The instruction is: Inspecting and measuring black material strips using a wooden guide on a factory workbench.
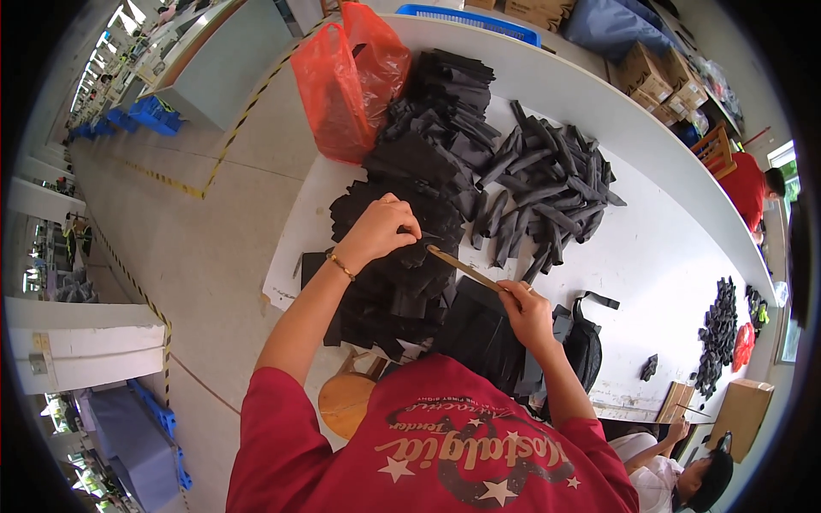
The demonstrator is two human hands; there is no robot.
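My right hand (527, 315) grips one end of a long, flat, yellowish-brown stick (466, 268). The stick slants up and left, its far tip close to my left fingertips. My left hand (382, 229) is closed in a pinch over a heap of black fabric pieces (355, 209); what it pinches, if anything, blends into the dark cloth. To the right of the heap lies a loose pile of narrow black fabric tubes (556, 184). Flat black pieces (479, 321) lie between my arms, near my body.
A red plastic bag (346, 94) stands at the white table's (658, 248) far left corner. A black strapped bag (585, 342) lies by my right forearm. A wooden stool (346, 402) is at my left. Another person (663, 466) works at the lower right, near a cardboard box (741, 415).
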